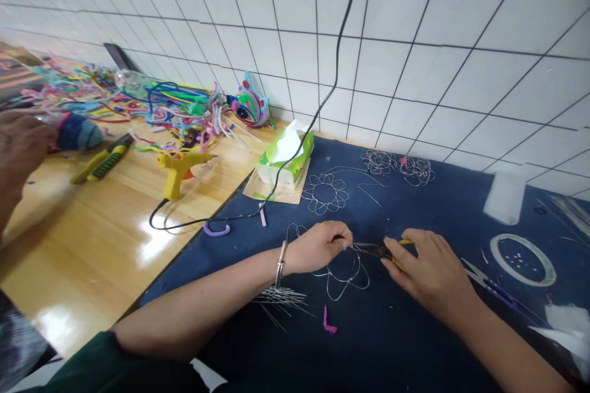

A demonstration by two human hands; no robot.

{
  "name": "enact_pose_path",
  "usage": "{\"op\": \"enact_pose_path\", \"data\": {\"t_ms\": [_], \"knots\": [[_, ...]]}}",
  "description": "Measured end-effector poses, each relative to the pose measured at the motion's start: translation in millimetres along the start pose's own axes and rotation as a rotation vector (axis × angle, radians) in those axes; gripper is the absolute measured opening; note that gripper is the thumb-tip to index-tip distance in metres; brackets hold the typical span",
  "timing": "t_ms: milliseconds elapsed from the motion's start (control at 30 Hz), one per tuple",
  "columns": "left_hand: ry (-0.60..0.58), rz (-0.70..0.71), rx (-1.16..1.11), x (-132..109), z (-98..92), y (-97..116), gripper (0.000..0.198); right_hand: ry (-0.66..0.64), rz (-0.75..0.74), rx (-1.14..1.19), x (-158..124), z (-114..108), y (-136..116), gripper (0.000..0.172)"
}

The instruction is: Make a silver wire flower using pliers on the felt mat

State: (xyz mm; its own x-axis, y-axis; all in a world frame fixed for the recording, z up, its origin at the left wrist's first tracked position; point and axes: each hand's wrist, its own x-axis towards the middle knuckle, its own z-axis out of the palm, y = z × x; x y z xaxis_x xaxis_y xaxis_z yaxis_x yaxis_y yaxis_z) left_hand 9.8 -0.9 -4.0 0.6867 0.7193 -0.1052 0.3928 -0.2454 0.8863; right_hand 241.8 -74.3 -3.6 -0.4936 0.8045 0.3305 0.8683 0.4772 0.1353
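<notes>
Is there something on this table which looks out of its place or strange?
The black cord of the yellow glue gun looks awkward: it trails across the tissue pack and might snag. Also, a magenta scrap lies loose on the dark blue cloth.

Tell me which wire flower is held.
The wire flower pinched in the left hand; a second flower lies flat by the tissue pack, and a wire cluster sits near the wall.

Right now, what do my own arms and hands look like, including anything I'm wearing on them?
Your left hand and right hand are ungloved. A shiny silver-coloured bangle circles the left wrist, and a dark green fabric sleeve ends near that elbow. Your right forearm shows no sleeve.
</notes>
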Motion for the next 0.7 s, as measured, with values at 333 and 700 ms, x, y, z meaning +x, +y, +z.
{"op": "enact_pose_path", "data": {"t_ms": [333, 700], "knots": [[-0.034, -0.083, -0.076, -1.1, 5.8, -11.2, 0.016, 0.011, -0.054, -0.102, -1.7, -1.4, -5.5, 0.027], [-0.082, -0.153, -0.198, -1.4, 5.6, -9.5, 0.016, 0.091, -0.085, -0.159, -1.6, -6.5, -10.3, 0.026]]}}
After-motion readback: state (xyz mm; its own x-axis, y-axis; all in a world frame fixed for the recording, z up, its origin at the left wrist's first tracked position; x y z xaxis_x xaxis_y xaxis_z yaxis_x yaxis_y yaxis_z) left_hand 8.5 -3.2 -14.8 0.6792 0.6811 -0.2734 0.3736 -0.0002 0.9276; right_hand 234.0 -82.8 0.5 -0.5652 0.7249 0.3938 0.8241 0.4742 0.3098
